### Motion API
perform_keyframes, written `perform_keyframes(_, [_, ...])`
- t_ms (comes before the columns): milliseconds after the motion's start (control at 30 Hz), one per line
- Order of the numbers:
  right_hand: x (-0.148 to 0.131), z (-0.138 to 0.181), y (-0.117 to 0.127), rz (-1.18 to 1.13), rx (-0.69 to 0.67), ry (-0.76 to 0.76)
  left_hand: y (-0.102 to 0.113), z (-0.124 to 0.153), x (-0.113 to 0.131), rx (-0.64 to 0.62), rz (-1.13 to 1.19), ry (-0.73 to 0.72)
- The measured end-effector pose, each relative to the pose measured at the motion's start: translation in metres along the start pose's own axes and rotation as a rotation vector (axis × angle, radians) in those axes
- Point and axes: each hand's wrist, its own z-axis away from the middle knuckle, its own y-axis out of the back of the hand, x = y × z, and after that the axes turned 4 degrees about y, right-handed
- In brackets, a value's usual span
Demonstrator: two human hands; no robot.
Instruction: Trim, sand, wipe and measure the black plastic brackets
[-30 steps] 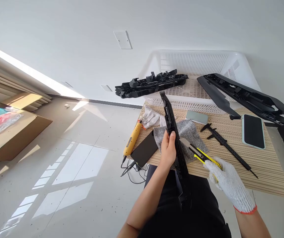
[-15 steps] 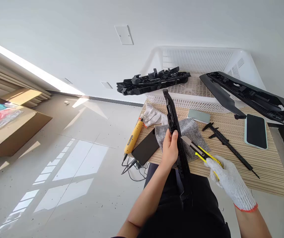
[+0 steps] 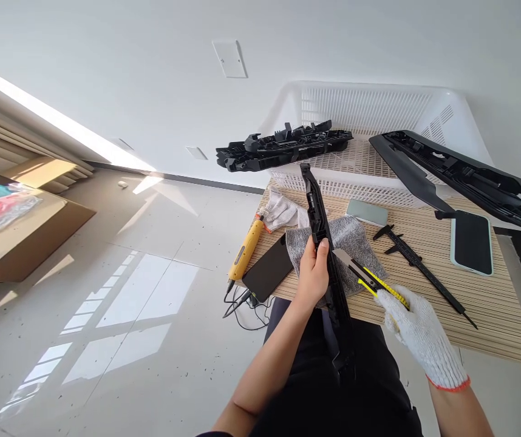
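Observation:
My bare left hand (image 3: 314, 274) is closed round the middle of a long black plastic trim part (image 3: 316, 209), which slants from over the table down to my lap. In my right hand (image 3: 418, 328), which wears a white knit glove with a red cuff edge, is a yellow-and-black utility knife (image 3: 376, 284). Its blade is out, and the tip is at the right edge of the trim part beside my left thumb; whether it touches I cannot tell. Under the part lies a grey cloth (image 3: 356, 243).
A white basket (image 3: 379, 187) at the back bears several black plastic parts (image 3: 283, 149). On the striped table (image 3: 483, 309) lie a caliper (image 3: 424, 276), a light-cased phone (image 3: 471, 243), a dark phone (image 3: 268, 270), a grey-green case (image 3: 367, 212), a glove (image 3: 283, 209) and a corded yellow tool (image 3: 245, 250).
Both hands hold nearly the same pose, with the knife tip still beside my left thumb. The whole view has shifted slightly.

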Motion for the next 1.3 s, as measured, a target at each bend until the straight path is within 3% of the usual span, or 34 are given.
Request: perform_keyframes(1300, [-0.008, 0.005, -0.011, 0.119, 0.084, 0.080, 0.001, -0.004, 0.000, 0.027, 0.030, 0.075])
